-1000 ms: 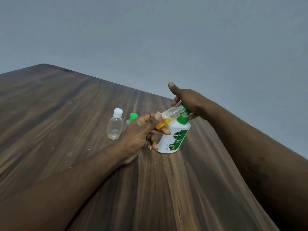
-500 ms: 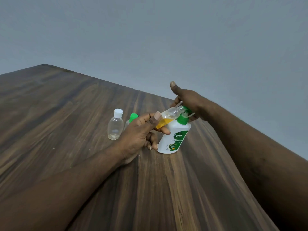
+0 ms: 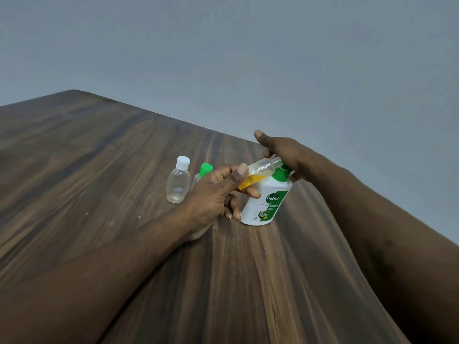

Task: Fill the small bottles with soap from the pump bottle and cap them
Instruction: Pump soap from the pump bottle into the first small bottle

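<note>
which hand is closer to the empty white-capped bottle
Left. The left hand, holding a part-filled bottle, is just right of the white-capped bottle, apart from it. The right hand is farther right, on top of the pump bottle.

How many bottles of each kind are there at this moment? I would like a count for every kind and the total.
Small clear bottles: 3 (white-capped bottle, green-capped bottle, uncapped bottle with yellow soap, held by the left hand)
Pump bottle: 1
Total: 4
</note>
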Motion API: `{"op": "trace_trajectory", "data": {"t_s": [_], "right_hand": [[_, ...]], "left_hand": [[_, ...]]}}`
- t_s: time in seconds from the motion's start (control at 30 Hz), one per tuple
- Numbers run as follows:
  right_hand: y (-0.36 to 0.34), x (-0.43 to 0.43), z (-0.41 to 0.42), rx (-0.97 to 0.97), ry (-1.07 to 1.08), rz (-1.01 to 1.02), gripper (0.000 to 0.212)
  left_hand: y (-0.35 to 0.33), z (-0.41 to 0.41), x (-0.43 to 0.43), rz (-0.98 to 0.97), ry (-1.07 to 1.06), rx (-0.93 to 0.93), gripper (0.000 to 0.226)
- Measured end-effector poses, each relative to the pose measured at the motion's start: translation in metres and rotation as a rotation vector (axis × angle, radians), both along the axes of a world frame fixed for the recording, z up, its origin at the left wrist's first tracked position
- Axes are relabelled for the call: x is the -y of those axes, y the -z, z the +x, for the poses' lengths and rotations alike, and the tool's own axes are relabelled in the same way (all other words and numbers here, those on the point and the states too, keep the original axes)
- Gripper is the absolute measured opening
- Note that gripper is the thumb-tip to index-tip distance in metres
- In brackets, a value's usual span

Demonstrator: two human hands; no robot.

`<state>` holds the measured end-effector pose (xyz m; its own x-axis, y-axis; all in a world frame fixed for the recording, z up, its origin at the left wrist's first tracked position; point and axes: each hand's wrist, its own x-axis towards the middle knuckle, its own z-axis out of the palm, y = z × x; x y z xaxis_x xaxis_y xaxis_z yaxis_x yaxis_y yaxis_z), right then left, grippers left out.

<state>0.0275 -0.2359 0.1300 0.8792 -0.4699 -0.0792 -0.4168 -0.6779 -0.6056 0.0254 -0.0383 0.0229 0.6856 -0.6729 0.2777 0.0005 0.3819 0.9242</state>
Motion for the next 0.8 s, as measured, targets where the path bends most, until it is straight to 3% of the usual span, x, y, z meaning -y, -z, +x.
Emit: {"op": "trace_trajectory", "data": {"t_s": [0.27,0.57,0.8], "right_hand": [[-0.027,0.0,-0.006,0.081,0.002,-0.005,0.085],[-0.002,-0.002,0.002,-0.017,0.005,-0.004,0.07],[-0.002,-0.001,0.002,0.044,0.004,-0.04,0.076]], "left_hand": [[-0.003,-0.002,0.002,-0.018,0.007,0.029,0.047],[0.0,0.0,0.001,0.007,-0.007,0.011,0.045],[0.0,-0.001,-0.001,0.012,-0.009,0.013,0.046]]}}
